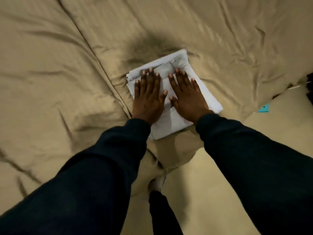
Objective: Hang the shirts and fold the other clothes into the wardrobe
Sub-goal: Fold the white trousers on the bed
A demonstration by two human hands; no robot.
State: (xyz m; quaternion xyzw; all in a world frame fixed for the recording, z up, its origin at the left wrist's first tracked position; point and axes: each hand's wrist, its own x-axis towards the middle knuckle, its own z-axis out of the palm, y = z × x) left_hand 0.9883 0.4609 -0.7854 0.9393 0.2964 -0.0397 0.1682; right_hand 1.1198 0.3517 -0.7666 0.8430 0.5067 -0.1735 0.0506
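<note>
Both hands lie flat, fingers straight and spread, on a folded white garment (171,92) lying on the tan bed (67,65). The left hand (149,97) covers its left half, the right hand (188,97) its right; neither grip closes round the cloth. To press well, smooth outward from between the thumbs toward the edges beyond the fingertips, keeping the layers square before lifting.

Dim warm light, soft blur, wide-angle bending at edges
</note>
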